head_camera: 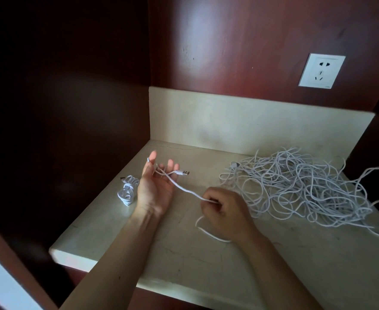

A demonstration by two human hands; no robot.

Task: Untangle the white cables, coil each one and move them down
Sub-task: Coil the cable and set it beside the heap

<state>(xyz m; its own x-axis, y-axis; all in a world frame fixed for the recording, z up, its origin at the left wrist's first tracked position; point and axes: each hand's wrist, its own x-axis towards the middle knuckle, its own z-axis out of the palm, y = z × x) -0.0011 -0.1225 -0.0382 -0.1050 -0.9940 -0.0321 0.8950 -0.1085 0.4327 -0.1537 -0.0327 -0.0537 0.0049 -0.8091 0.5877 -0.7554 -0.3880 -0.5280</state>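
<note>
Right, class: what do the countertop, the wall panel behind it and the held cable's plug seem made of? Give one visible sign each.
Countertop: probably polished stone, marble-like; cream, with faint dark veins and a hairline crack.
Wall panel: likely varnished wood or veneer; reddish brown with a soft glare patch.
Plug on the cable: metal-looking tip, dull grey, on a white plastic-looking collar.

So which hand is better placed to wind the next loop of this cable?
Right. The right hand pinches the cable running from the left hand, which lies palm up, fingers spread, with the USB plug end draped across it.
</note>
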